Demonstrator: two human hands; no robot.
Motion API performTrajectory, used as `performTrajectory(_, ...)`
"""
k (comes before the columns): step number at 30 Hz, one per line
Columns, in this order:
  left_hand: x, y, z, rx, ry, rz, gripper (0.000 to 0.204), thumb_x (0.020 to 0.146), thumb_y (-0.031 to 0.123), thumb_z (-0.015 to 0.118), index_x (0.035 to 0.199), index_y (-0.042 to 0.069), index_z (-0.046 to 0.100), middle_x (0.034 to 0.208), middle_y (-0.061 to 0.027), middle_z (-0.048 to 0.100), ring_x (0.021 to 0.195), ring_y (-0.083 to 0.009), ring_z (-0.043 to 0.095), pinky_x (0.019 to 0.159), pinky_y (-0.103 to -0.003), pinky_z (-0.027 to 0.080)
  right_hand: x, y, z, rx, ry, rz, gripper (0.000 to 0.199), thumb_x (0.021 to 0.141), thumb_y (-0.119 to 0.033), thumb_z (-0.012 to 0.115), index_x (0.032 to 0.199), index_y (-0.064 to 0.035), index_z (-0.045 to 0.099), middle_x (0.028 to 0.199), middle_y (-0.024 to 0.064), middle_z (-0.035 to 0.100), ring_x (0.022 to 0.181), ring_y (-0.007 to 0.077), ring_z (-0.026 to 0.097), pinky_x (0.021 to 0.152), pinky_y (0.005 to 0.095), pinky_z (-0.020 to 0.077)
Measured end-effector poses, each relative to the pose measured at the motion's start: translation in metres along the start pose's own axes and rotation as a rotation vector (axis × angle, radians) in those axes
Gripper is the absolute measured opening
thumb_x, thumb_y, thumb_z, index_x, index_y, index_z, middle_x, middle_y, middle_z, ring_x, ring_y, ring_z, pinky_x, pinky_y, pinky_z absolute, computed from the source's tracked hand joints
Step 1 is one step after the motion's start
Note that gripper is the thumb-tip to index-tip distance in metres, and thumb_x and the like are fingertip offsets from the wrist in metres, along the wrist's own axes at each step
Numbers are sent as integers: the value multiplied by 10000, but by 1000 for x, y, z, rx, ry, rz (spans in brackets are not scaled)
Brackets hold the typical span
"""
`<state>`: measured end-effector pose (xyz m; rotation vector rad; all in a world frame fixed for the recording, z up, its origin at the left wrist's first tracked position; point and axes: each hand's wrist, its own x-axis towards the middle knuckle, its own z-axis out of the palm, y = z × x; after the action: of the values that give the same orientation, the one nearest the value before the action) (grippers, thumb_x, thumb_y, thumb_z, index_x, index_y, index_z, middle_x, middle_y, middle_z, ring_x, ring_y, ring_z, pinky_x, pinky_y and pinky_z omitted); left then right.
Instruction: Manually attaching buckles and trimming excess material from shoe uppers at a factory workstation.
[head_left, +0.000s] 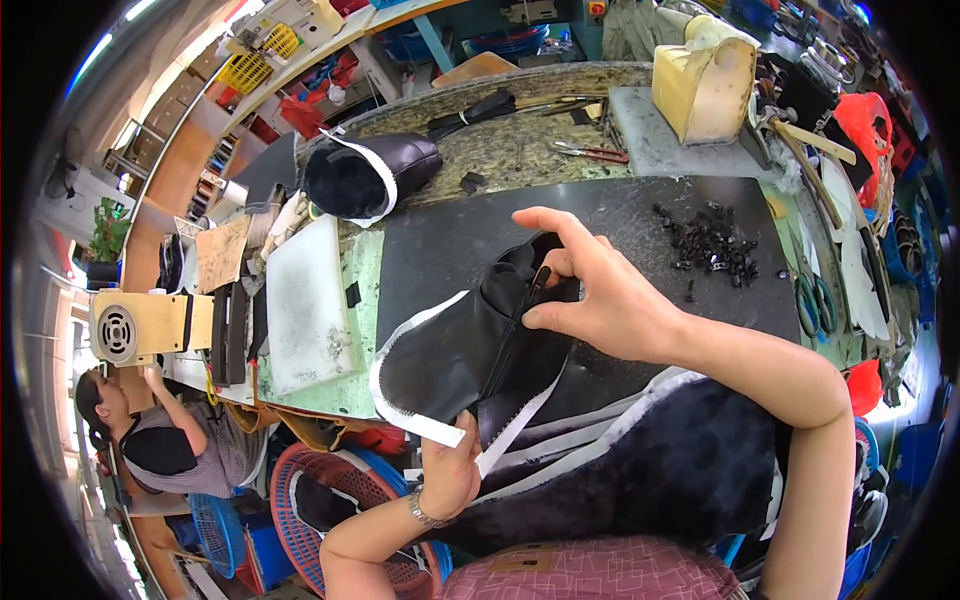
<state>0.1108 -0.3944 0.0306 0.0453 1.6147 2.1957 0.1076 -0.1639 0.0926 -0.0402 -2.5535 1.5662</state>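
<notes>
A black leather boot upper with white tape along its edges lies slanted over the near edge of the black mat. A black zipper runs up through it. My right hand pinches the zipper's upper end between the thumb and bent fingers, with the index finger stretched out. Whether a slider sits in that pinch is hidden. Low on the boot upper, my left hand grips its taped edge beside the zipper. Dark, fleece-lined uppers with white edges rest across my lap.
Small black metal pieces are heaped on the mat. Scissors lie at right, red-handled pliers farther back. Another boot upper lies far left, near a white board. A co-worker sits left, beyond a red basket.
</notes>
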Motion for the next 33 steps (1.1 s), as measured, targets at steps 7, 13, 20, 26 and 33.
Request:
performTrajectory(7, -1, -11, -21, 11, -97, -40, 259, 908, 69, 436, 1166, 53, 436, 1120, -32, 497, 1010, -126, 480, 889, -300, 378, -1, 0, 1, 16, 5, 23, 710, 683, -78, 681, 1279, -111, 297, 751, 51, 482, 846, 202, 467, 850, 338, 360)
performTrajectory(13, 1, -14, -19, -59, -198, 81, 249, 905, 34, 418, 1152, 37, 455, 1094, -40, 532, 989, -123, 511, 866, -285, 408, 0, 3, -1, 122, -4, 35, 664, 692, -13, 656, 1256, -98, 317, 752, 31, 473, 774, 115, 468, 775, 266, 390)
performTrajectory(20, 7, -11, -21, 17, -219, 108, 278, 898, 8, 406, 1175, 7, 433, 1147, -60, 515, 1040, -147, 503, 887, -316, 423, -2, 4, -1, 309, 8, 27, 598, 699, 32, 639, 1216, -67, 356, 805, 9, 514, 785, 79, 486, 749, 225, 405)
performTrajectory(26, 27, 39, -11, -93, 71, 6, 124, 890, 157, 479, 1014, 156, 496, 915, 31, 554, 855, -73, 538, 669, -246, 451, -12, 10, 5, -12, 200, -430, 248, 679, -33, 677, 900, -50, 566, 720, 63, 575, 655, 190, 576, 614, 289, 467)
performTrajectory(33, 89, 72, 37, 415, -179, 323, 138, 815, 143, 609, 841, 7, 597, 714, 17, 568, 639, -37, 481, 566, -203, 396, -43, -6, 27, -736, 76, -971, 177, 562, -154, 567, 710, -78, 508, 559, 0, 389, 474, 130, 447, 431, 255, 348)
